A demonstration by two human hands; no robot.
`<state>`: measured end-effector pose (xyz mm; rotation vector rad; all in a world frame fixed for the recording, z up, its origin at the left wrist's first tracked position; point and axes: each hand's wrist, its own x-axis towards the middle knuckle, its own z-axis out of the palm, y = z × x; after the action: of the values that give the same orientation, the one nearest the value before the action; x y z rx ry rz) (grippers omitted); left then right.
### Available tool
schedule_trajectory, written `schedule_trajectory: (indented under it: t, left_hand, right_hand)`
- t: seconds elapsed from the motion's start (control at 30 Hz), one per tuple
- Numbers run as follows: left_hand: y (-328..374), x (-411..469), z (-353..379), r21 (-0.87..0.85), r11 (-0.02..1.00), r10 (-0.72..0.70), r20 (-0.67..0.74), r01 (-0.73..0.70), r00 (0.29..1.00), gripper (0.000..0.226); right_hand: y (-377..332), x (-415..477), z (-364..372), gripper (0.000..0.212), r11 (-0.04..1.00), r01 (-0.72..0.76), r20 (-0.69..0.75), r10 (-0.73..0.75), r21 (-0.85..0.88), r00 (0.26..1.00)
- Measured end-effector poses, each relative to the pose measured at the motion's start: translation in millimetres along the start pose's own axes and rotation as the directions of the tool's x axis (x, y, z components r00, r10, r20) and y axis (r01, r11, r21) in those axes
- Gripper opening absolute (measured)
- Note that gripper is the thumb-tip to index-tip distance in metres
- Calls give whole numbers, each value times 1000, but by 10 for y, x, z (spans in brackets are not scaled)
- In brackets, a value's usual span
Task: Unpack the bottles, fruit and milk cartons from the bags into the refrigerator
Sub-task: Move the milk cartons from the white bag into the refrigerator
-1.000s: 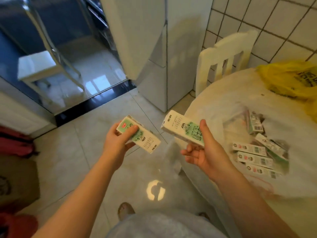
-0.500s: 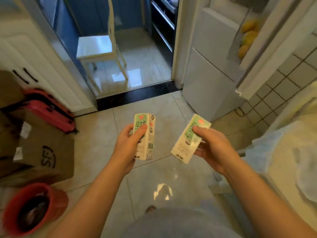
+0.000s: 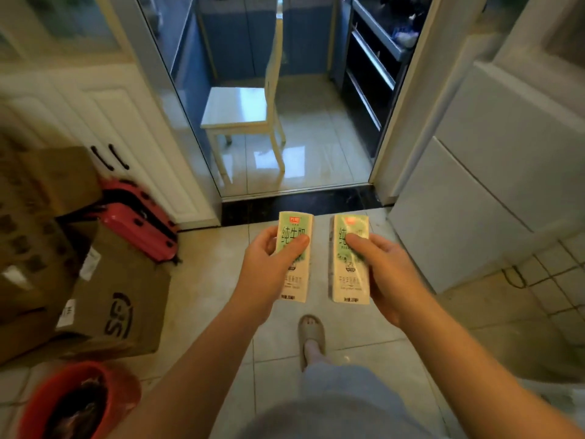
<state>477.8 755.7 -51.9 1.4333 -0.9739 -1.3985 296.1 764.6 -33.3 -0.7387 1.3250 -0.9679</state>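
Grip L hand (image 3: 262, 274) round L carton (image 3: 296, 283) | R hand (image 3: 389, 274) round R carton (image 3: 348, 280) | cartons side-by-side, apart

Refrigerator (image 3: 493, 185) top out of frame; small print on left carton (image 3: 296, 280) and right carton (image 3: 348, 280) illegible.

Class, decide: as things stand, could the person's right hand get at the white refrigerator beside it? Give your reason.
Probably yes: nothing stands between the right hand and the refrigerator. But that hand grips a milk carton, so it has no free fingers for a door.
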Motion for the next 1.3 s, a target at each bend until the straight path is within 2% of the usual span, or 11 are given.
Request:
schedule_trajectory:
  t: [0.13, 0.4, 0.53, 0.67, 0.77, 0.87, 1.0, 1.1, 1.3]
  left_hand:
    - [429, 833, 265, 0, 998, 60, -54, -60, 997, 30]
    - [1392, 2425, 1029, 47, 978, 204, -33, -202, 978, 35]
    - [1686, 3045, 1555, -9, 974, 226, 99, -226, 969, 31]
    - [1890, 3606, 2211, -5, 958, 273, 314, -286, 909, 32]
    - [2007, 3965, 2803, -35, 960, 260, 472, -277, 842, 29]
    - [2113, 4236, 3468, -72, 956, 266, 613, -283, 744, 27]
    - [2283, 4548, 4379, -136, 944, 297, 748, -301, 593, 26]
    - [2487, 4811, 5057, -176, 920, 337, 810, -349, 480, 31]
    - [3138, 5081, 6221, -315, 894, 405, 873, -318, 273, 30]
  right_hand:
    - [-486, 898, 126, 18, 995, 96, -20, -96, 6, 995]
    - [-1635, 2409, -60, 20, 975, 222, -110, -218, 17, 970]
    - [-2046, 2901, -334, 20, 954, 298, -256, -294, -25, 921]
    - [-2378, 3218, -793, 17, 925, 376, -416, -365, -58, 833]
    - [-2576, 3376, -1221, 18, 901, 424, -548, -403, -95, 733]
    - [-2779, 3504, -1696, 10, 870, 480, -666, -422, -108, 615]
    - [-3092, 3736, -2387, 19, 818, 543, -776, -465, -191, 426]
    - [-3364, 3950, -2877, 23, 779, 559, -816, -502, -283, 286]
    - [-4132, 4206, -3724, 29, 666, 592, -812, -582, -454, 33]
